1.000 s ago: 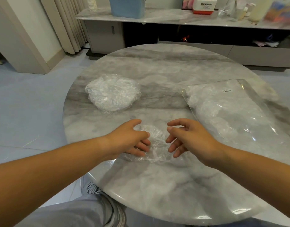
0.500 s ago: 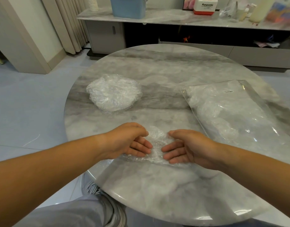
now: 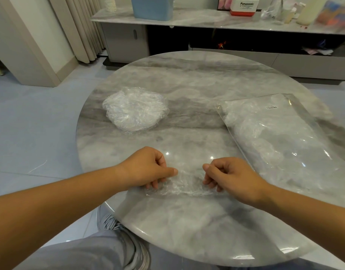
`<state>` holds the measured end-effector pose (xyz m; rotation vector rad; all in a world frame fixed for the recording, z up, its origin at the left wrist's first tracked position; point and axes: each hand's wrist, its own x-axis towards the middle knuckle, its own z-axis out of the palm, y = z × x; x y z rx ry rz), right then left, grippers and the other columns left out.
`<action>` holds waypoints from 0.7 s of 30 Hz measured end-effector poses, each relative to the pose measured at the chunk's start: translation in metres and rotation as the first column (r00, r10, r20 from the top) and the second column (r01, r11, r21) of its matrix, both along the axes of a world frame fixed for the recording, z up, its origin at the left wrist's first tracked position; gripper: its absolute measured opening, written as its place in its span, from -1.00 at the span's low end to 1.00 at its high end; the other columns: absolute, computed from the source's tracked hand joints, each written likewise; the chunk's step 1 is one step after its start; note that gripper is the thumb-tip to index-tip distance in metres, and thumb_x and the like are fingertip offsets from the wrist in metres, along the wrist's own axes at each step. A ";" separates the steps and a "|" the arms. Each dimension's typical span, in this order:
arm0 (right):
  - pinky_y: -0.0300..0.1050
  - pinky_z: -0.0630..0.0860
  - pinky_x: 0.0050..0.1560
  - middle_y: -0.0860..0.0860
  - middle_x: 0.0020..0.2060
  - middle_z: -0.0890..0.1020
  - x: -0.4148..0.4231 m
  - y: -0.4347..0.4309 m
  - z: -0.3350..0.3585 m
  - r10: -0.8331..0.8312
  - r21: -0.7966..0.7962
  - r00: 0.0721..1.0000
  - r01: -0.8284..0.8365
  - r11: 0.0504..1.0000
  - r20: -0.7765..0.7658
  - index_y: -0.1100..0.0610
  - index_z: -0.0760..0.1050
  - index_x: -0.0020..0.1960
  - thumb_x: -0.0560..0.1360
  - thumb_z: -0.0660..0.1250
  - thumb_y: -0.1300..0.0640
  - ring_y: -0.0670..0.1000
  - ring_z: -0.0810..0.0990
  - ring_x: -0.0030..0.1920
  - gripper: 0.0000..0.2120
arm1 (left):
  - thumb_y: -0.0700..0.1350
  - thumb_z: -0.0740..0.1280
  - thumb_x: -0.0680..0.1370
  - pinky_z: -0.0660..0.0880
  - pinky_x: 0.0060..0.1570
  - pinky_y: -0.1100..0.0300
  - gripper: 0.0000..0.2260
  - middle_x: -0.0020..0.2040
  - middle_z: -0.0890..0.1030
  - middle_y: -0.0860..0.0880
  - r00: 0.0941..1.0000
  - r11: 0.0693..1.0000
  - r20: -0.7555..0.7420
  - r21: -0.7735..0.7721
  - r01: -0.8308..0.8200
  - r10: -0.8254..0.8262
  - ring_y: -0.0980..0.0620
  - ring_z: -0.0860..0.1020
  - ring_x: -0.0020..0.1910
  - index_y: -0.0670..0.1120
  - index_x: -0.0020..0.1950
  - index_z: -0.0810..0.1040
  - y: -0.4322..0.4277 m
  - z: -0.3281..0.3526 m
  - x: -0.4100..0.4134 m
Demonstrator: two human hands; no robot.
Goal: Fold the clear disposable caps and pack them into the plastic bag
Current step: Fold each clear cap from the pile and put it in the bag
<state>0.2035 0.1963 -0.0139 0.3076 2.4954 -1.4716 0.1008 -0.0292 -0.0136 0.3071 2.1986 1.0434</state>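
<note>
A clear disposable cap (image 3: 184,185) lies flattened on the round marble table (image 3: 187,84), near its front edge. My left hand (image 3: 148,169) pinches the cap's left end with curled fingers. At the cap's right end, my right hand (image 3: 229,175) pinches it the same way. A stack of crinkled clear caps (image 3: 135,109) sits at the table's left. The large clear plastic bag (image 3: 284,139) lies flat on the right, with several caps visible inside it.
Behind the table stands a low marble-topped cabinet (image 3: 206,20) with a blue bin (image 3: 153,5), a white and red box (image 3: 244,6) and bottles. My knee in grey trousers (image 3: 80,254) is below the table's front edge. Grey floor lies to the left.
Both hands went from loosely spread over the cap to pinching its two ends, and they have drawn apart. The cap now lies stretched into a flatter, wider strip between them.
</note>
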 end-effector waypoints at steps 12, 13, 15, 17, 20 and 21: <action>-0.18 0.45 0.17 -0.11 0.13 0.55 0.007 -0.006 0.002 0.467 0.530 0.774 -0.204 0.823 -0.427 0.00 0.62 0.08 0.58 0.27 -0.11 -0.12 0.50 0.18 -0.76 | 0.35 0.52 0.31 0.45 -0.20 0.11 -0.39 -0.09 0.51 0.09 0.904 0.902 -0.341 -0.419 0.099 -0.258 0.06 0.53 -0.12 0.06 0.12 0.33 0.004 -0.004 0.016; -0.11 0.44 0.23 -0.07 0.22 0.55 0.010 -0.006 -0.001 0.576 0.591 0.714 -0.280 0.756 -0.399 0.03 0.61 0.18 0.58 0.28 -0.09 -0.06 0.48 0.24 -0.71 | 0.36 0.51 0.31 0.47 -0.12 0.10 -0.33 0.00 0.48 0.08 0.886 0.892 -0.368 -0.441 0.100 -0.282 0.03 0.52 -0.02 0.06 0.21 0.31 0.004 -0.004 0.016; -0.03 0.40 0.28 -0.03 0.35 0.51 0.014 -0.008 -0.006 0.714 0.672 0.634 -0.392 0.628 -0.298 0.03 0.54 0.33 0.60 0.28 -0.08 0.00 0.45 0.32 -0.64 | 0.40 0.48 0.30 0.46 0.13 0.07 -0.25 0.17 0.38 0.02 0.848 0.865 -0.415 -0.493 0.095 -0.330 -0.02 0.41 0.17 0.07 0.32 0.31 0.005 -0.002 0.016; -0.01 0.39 0.30 -0.05 0.41 0.48 0.018 -0.006 -0.011 0.759 0.703 0.620 -0.448 0.552 -0.200 0.01 0.48 0.41 0.62 0.24 -0.12 0.00 0.42 0.36 -0.58 | 0.45 0.44 0.30 0.42 0.22 0.06 -0.29 0.18 0.34 0.01 0.846 0.840 -0.403 -0.534 0.093 -0.350 -0.03 0.37 0.21 0.08 0.27 0.36 0.004 0.002 0.013; -0.02 0.38 0.33 -0.07 0.47 0.42 0.023 -0.002 -0.018 0.765 0.720 0.634 -0.478 0.504 -0.115 0.00 0.45 0.46 0.64 0.16 -0.18 -0.01 0.37 0.40 -0.53 | 0.43 0.43 0.34 0.47 0.02 0.11 -0.41 0.08 0.47 0.04 0.900 0.837 -0.313 -0.540 0.094 -0.303 0.01 0.49 0.05 0.05 0.12 0.44 0.000 0.010 0.006; -0.02 0.37 0.34 -0.07 0.49 0.40 0.024 -0.001 -0.021 0.766 0.727 0.634 -0.475 0.496 -0.108 0.00 0.44 0.47 0.65 0.15 -0.19 -0.01 0.37 0.41 -0.53 | 0.41 0.44 0.36 0.45 -0.10 0.14 -0.47 -0.01 0.52 0.06 0.910 0.839 -0.295 -0.535 0.095 -0.291 0.04 0.51 -0.04 0.03 0.04 0.47 -0.001 0.012 0.004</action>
